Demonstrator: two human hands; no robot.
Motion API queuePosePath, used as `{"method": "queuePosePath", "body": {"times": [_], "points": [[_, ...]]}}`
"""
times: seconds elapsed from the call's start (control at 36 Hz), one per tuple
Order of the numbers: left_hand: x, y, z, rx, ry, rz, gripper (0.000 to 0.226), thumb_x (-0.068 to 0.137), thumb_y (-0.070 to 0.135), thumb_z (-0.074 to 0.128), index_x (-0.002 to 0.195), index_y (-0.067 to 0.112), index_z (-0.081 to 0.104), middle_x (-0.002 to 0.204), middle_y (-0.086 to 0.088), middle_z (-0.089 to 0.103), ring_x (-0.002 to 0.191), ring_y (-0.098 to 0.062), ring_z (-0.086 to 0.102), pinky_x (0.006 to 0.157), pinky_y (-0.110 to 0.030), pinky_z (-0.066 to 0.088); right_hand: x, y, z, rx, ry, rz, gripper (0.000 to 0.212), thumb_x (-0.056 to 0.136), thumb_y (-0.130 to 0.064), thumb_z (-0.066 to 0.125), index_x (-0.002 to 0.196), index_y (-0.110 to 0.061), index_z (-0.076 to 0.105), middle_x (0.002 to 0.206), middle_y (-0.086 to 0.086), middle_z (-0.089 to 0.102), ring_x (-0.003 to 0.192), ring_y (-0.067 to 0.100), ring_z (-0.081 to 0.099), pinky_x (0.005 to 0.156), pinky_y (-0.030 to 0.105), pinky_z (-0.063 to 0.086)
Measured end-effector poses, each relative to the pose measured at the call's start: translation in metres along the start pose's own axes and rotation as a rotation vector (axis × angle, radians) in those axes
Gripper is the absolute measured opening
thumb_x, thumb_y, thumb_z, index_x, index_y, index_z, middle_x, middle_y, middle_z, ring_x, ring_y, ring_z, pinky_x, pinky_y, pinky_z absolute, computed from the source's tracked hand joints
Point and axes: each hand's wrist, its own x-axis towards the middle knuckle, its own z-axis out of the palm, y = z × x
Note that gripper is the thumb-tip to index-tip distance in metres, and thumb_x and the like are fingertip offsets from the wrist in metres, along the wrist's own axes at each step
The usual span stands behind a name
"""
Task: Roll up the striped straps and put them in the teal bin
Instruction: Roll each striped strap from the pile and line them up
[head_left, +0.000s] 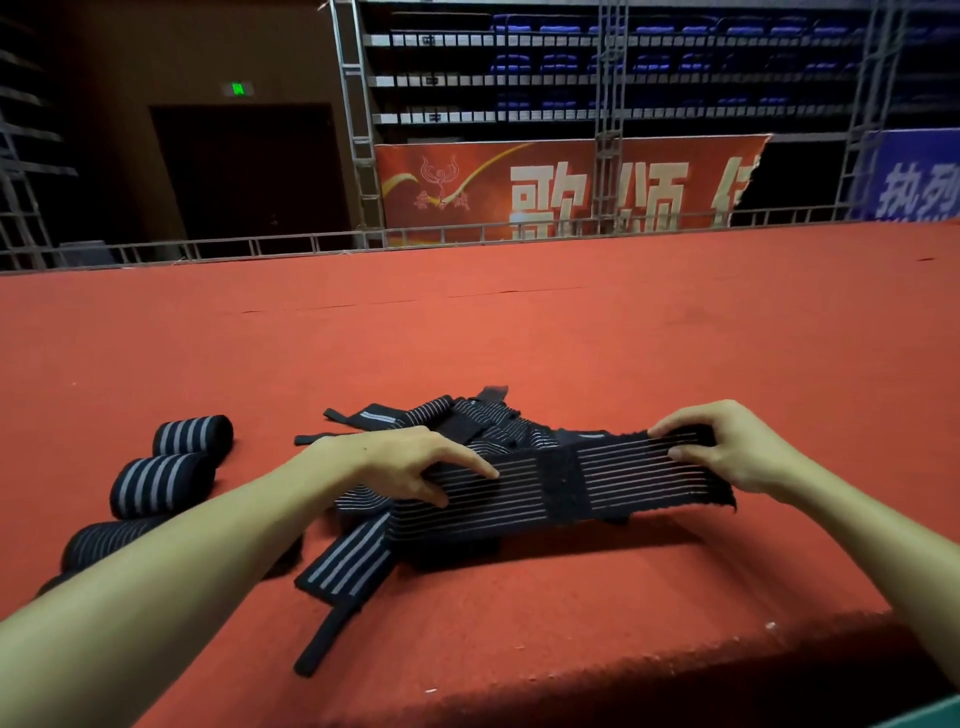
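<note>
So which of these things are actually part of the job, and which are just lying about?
In the job: left hand, right hand, the stretched strap both grip, the loose strap pile, the rolled straps at left.

Just there: red banner, blue banner, metal truss, dark doorway, green sign.

The strap (623, 478) is black with thin pale lines and a plain black band across its middle. Left of the strap, the rolls (163, 483) are black with broad grey stripes. Under it, the carpet (571, 338) is orange-red. Far behind it, the banner (519, 187) is red with cream characters.
</note>
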Motion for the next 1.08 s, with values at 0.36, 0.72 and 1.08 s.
{"method": "queuePosePath", "body": {"times": [0.36,0.72,1.08], "points": [[-0.023,-0.008,0.012,-0.165,-0.019,-0.132,0.067,0.09,0.014,0.068,0.128,0.065,0.047,0.126,0.008,0.063,0.108,-0.014,0.059,0.095,-0.035,0.047,-0.011,0.024,-0.014,0.032,0.002,0.136,0.038,0.083,0.006,0.074,0.081,-0.033,0.075,0.091,-0.01,0.076,0.09,0.006,0.068,0.081,0.012,0.049],[-0.003,0.018,0.036,0.0,0.134,-0.237,0.039,0.095,0.034,0.063,0.133,0.038,0.055,0.131,0.004,0.042,0.12,-0.02,0.037,0.108,-0.041,0.034,-0.016,-0.005,0.013,0.151,-0.047,0.127,0.029,0.083,0.005,0.074,0.089,-0.023,0.076,0.093,-0.008,0.075,0.082,-0.004,0.066,0.076,0.007,0.048],[0.051,0.11,0.038,-0.565,0.552,0.063,0.026,0.093,0.012,0.066,0.107,0.035,0.067,0.11,0.007,0.058,0.096,-0.003,0.057,0.079,-0.013,0.045,-0.015,-0.073,0.061,0.654,0.009,0.227,0.024,0.087,0.012,0.065,0.097,-0.009,0.073,0.084,-0.003,0.073,0.075,0.005,0.066,0.06,0.013,0.048]]}}
